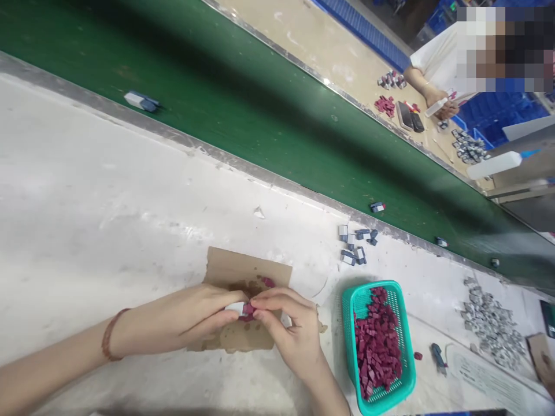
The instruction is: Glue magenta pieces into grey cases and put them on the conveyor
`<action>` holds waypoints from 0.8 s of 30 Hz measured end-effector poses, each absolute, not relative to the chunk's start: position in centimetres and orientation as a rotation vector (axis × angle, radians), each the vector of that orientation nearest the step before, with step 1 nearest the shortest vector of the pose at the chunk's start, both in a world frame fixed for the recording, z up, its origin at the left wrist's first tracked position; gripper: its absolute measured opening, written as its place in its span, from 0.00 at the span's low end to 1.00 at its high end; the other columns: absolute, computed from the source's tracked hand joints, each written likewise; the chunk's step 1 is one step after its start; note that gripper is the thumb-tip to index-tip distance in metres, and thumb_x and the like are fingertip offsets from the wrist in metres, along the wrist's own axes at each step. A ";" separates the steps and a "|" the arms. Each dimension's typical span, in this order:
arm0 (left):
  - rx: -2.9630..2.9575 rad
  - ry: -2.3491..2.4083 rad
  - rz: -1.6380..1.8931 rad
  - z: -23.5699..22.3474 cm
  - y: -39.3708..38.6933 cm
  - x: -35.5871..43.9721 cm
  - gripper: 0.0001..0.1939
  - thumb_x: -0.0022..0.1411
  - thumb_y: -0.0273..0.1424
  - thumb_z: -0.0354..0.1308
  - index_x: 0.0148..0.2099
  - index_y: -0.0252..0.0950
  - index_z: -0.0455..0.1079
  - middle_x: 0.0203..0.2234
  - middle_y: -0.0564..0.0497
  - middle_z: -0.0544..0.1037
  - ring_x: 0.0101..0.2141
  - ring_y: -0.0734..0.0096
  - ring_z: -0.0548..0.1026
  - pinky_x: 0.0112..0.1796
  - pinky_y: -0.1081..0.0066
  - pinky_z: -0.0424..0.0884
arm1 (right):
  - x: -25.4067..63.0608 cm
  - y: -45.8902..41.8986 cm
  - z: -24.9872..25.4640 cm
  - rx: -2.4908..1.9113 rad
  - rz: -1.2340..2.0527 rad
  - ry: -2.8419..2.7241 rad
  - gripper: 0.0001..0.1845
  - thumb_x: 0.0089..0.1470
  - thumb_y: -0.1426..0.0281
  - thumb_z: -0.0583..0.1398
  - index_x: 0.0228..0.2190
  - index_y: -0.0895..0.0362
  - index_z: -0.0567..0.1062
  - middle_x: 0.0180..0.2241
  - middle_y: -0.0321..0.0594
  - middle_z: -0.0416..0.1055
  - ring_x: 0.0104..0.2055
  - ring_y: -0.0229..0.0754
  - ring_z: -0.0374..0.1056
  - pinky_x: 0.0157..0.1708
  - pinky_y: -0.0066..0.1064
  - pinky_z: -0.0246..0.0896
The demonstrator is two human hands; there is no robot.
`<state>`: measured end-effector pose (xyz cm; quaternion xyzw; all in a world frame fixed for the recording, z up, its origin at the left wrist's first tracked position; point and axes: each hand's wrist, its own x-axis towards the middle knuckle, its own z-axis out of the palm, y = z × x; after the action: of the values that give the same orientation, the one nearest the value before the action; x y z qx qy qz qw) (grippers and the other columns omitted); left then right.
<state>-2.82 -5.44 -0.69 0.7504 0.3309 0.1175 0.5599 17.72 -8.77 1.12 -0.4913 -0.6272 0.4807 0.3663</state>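
Over a stained piece of cardboard (243, 268), my left hand (203, 315) grips a small white and grey part (235, 309) between thumb and fingers. My right hand (288, 323) pinches a dark red piece (248, 311) against the end of that part. Whether the two are joined cannot be made out. Another red piece (267, 282) lies on the cardboard just beyond my right fingers. To the right of my right hand stands a turquoise basket (347, 323) full of similar red pieces (377, 346).
A green conveyor belt (260, 115) runs diagonally past the white table (108, 202), carrying a few spaced-out parts (141, 101). Several grey-blue parts (358, 245) lie by its edge. A pile of grey pieces (492, 323) sits at right. Across the belt, a co-worker's hand (442, 104) holds a white bottle.
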 end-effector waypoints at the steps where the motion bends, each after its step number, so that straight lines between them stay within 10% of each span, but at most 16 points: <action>1: 1.787 0.786 0.266 -0.5 -5.0 -2.9 0.18 0.70 0.38 0.42 0.34 0.38 0.68 0.28 0.52 0.78 0.28 0.68 0.75 0.29 0.75 0.67 | 18.6 -9.0 1.6 -1.301 1.195 -1.642 0.07 0.59 0.70 0.61 0.36 0.53 0.81 0.35 0.39 0.80 0.38 0.41 0.76 0.39 0.29 0.71; 7: 1.877 1.181 0.512 -0.7 1.2 -4.2 0.21 0.65 0.47 0.49 0.50 0.38 0.70 0.45 0.46 0.78 0.43 0.58 0.75 0.42 0.68 0.70 | 28.0 -11.8 3.3 -2.011 0.441 -1.568 0.10 0.59 0.66 0.57 0.34 0.53 0.79 0.38 0.44 0.77 0.42 0.49 0.72 0.42 0.40 0.68; 24: 2.257 1.765 0.610 -4.8 15.6 -7.7 0.28 0.67 0.37 0.40 0.60 0.21 0.62 0.59 0.34 0.63 0.61 0.48 0.54 0.60 0.53 0.48 | 31.7 -13.3 1.3 -1.972 0.886 -0.865 0.18 0.45 0.58 0.67 0.35 0.57 0.79 0.28 0.41 0.78 0.29 0.43 0.72 0.32 0.34 0.70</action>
<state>-7.67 15.62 -4.85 0.7662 0.5992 0.2069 0.1058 31.67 -13.34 1.34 -0.7777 -0.3412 0.3496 0.3956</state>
